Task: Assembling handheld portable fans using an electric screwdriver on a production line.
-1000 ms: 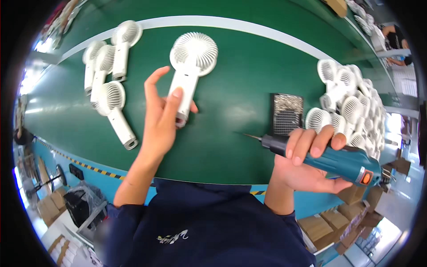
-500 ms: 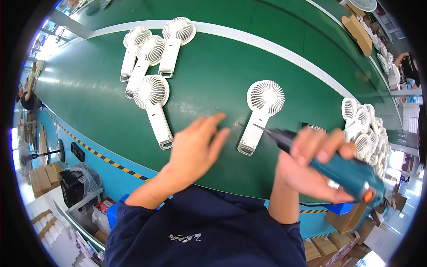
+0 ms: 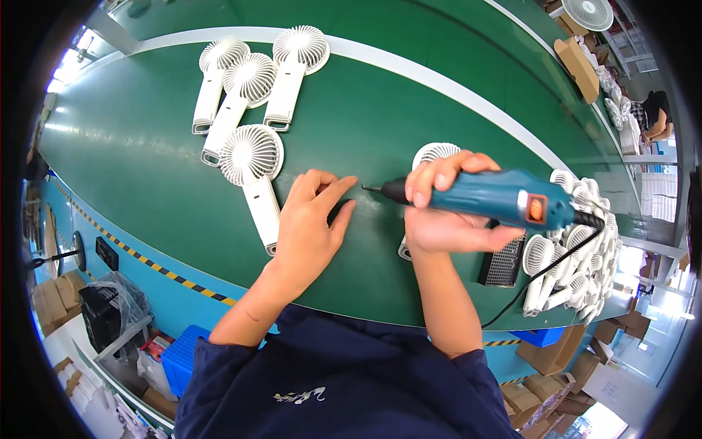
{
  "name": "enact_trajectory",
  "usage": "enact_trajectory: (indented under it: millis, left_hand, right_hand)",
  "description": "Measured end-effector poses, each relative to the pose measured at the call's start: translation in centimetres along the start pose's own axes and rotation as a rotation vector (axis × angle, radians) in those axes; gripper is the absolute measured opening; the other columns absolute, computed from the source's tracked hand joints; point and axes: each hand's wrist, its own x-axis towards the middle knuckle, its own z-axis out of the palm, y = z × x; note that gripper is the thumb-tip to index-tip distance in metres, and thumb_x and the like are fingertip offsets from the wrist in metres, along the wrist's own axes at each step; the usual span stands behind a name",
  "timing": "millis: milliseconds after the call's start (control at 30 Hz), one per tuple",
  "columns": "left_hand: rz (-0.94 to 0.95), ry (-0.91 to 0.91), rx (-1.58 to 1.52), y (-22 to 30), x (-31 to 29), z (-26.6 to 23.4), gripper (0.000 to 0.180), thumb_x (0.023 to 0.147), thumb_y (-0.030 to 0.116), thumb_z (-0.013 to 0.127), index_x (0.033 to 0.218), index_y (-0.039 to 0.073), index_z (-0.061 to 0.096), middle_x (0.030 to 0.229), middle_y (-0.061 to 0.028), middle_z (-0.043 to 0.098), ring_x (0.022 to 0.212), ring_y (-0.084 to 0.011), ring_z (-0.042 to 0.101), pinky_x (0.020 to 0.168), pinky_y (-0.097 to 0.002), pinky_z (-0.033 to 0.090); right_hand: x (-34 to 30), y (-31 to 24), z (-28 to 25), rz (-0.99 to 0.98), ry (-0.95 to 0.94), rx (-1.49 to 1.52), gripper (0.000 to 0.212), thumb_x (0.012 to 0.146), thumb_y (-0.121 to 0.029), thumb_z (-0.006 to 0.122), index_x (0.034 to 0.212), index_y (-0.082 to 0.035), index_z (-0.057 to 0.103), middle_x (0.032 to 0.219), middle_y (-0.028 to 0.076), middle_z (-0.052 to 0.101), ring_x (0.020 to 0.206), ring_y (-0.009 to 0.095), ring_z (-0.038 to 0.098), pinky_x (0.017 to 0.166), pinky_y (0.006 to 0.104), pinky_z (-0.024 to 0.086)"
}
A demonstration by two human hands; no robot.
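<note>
– While the right hand [image 3: 439,233] wraps its fingers snugly round a teal electric screwdriver [image 3: 490,197] in the head view, the bit [image 3: 374,189] points left at the other hand.

– And the left hand [image 3: 311,227], has it got anything?

– Thumb and index finger are a little apart with a gap between, and the bit's tip is just beside the index fingertip. Can't tell if something tiny is there, too small to see.

– ok so where's the fan [image 3: 436,151]?

– Lying on the green table [image 3: 380,293], mostly covered by the right hand. Only some of its white grille and the handle's end peek out. Four more white fans [image 3: 251,155] lie over on the left, the closest just beside the left hand.

– And the right side?

– Black gridded tray [image 3: 503,265] first, then a big heap of white fans [image 3: 578,274] near it. The screwdriver's black cord [image 3: 541,274] loops off its back end and runs down to the table's near edge.
</note>
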Motion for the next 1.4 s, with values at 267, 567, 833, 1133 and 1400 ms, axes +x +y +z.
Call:
enact_trajectory:
  millis: [267,567,833,1133,1400]
  left_hand:
    - [0.209,-0.036,-0.093,1.0,0.9,-0.1,0.02,0.066,0.001,0.077,0.084,0.002,0.07,0.076,-0.0071,0.052,0.069,-0.0215,0.053,0.062,-0.0313,0.044]
    - [0.312,-0.146,-0.248,2.1,0.2,0.4,0.018,0.064,0.004,0.08,0.079,0.0,0.071,0.07,-0.0058,0.053,0.056,-0.0167,0.05,0.05,-0.028,0.039]
    - [0.214,-0.255,-0.387,2.7,-0.1,2.3,0.017,0.066,0.003,0.08,0.081,0.002,0.073,0.07,-0.0037,0.053,0.058,-0.0124,0.05,0.05,-0.0247,0.036]
    - [0.255,-0.288,-0.467,3.7,1.0,3.2,0.017,0.067,0.002,0.08,0.082,0.001,0.073,0.07,-0.0034,0.054,0.057,-0.011,0.05,0.049,-0.0236,0.036]
    - [0.259,-0.384,-0.394,5.3,2.7,4.2,0.015,0.069,0.002,0.079,0.082,0.001,0.072,0.069,-0.0036,0.053,0.058,-0.0127,0.051,0.051,-0.0253,0.04]
  right_hand:
    - [0.4,-4.6,2.3,0.048,0.036,0.181,0.093,0.068,-0.088,0.043,0.107,-0.004,0.051,0.074,0.01,0.054,0.049,0.023,0.052,0.045,0.035,0.044]
    - [-0.7,-8.0,1.8,0.076,0.218,0.17,0.082,0.081,-0.082,0.024,0.1,-0.008,0.052,0.07,0.005,0.049,0.041,0.015,0.044,0.039,0.0298,0.036]
    - [-1.4,-9.6,0.5,0.029,0.273,0.189,0.083,0.08,-0.083,0.025,0.099,-0.007,0.053,0.069,0.006,0.05,0.039,0.015,0.042,0.039,0.0307,0.035]
    - [-1.6,-10.8,-0.3,-0.089,0.372,0.22,0.083,0.079,-0.084,0.023,0.096,-0.008,0.05,0.066,0.005,0.049,0.038,0.015,0.04,0.038,0.0305,0.035]
    - [-1.7,-11.4,-0.9,-0.141,0.092,0.119,0.087,0.075,-0.086,0.034,0.102,-0.005,0.048,0.074,0.01,0.05,0.044,0.019,0.045,0.041,0.0329,0.038]
